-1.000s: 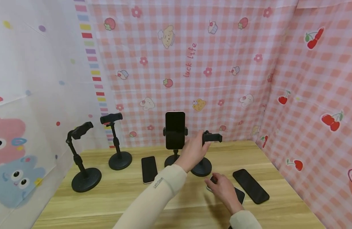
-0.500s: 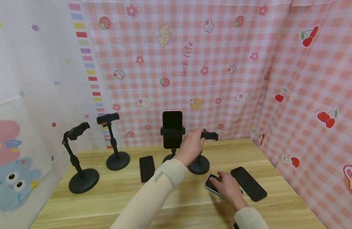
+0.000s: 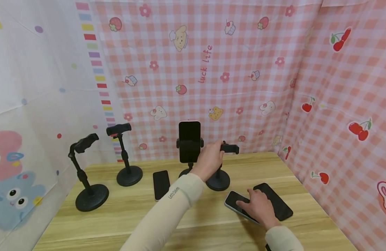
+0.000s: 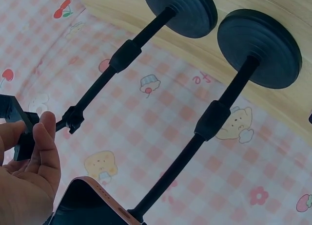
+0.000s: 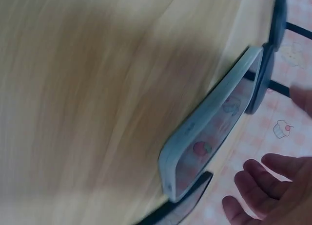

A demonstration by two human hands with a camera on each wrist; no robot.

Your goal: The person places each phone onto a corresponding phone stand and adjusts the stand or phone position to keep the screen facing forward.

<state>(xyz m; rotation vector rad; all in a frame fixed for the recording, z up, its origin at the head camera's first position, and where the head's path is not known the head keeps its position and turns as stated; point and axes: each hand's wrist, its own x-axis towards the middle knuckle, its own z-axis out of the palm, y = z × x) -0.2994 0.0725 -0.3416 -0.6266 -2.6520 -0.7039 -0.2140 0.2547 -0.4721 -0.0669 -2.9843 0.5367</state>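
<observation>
My left hand (image 3: 209, 158) pinches the black clamp (image 4: 27, 132) at the top of a phone stand (image 3: 218, 180), thumb on one side and fingers on the other in the left wrist view. That clamp bears no phone. Just left of it, a second stand holds an upright phone (image 3: 189, 141) with a dark screen. My right hand (image 3: 261, 208), fingers loosely spread, is over the right side of a phone with a pale blue edge (image 5: 195, 122) lying face up. In the right wrist view a gap shows between those fingers and the phone.
A larger black phone (image 3: 274, 204) lies to the right, partly behind the right hand. Another phone (image 3: 161, 184) lies left of the middle stands. Two phone stands with bare clamps, one nearer (image 3: 92, 197) and one farther (image 3: 129, 175), stand at the left. Patterned cloth (image 3: 243, 52) hangs behind.
My right hand has shifted right across the pale blue-edged phone, so more of its screen shows. The left hand keeps its hold on the clamp. The head view has turned slightly right.
</observation>
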